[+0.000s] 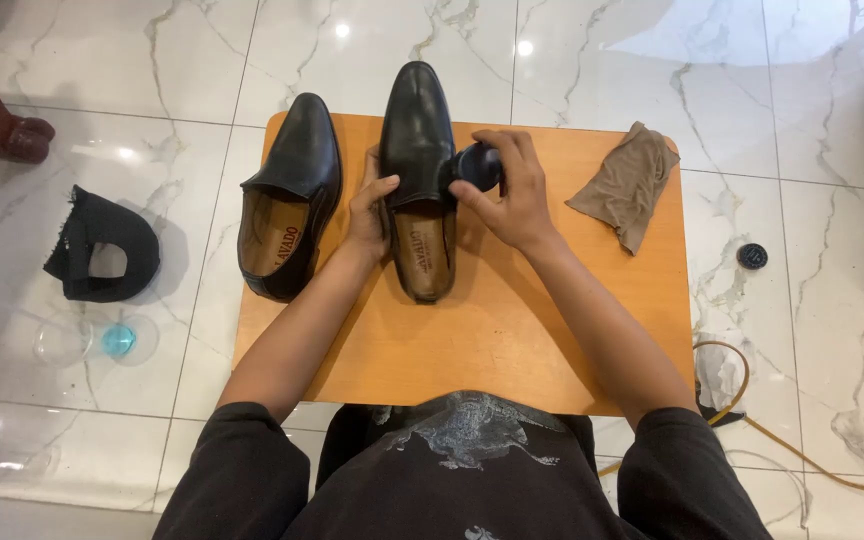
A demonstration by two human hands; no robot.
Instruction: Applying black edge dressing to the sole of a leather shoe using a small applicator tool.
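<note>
Two black leather slip-on shoes stand on a small orange wooden table [512, 330]. My left hand [370, 212] steadies the right-hand shoe [418, 140] by its left side near the opening. My right hand [512, 190] grips a round black polish applicator [476, 166] and presses it against that shoe's right side. The other shoe [297, 180] lies untouched to the left, toe pointing away from me.
A crumpled tan cloth [627, 185] lies on the table's right corner. On the marble floor: a black fabric piece [102, 258] and a clear lid [92, 340] at left, a small black cap [752, 256] and a hose [782, 440] at right.
</note>
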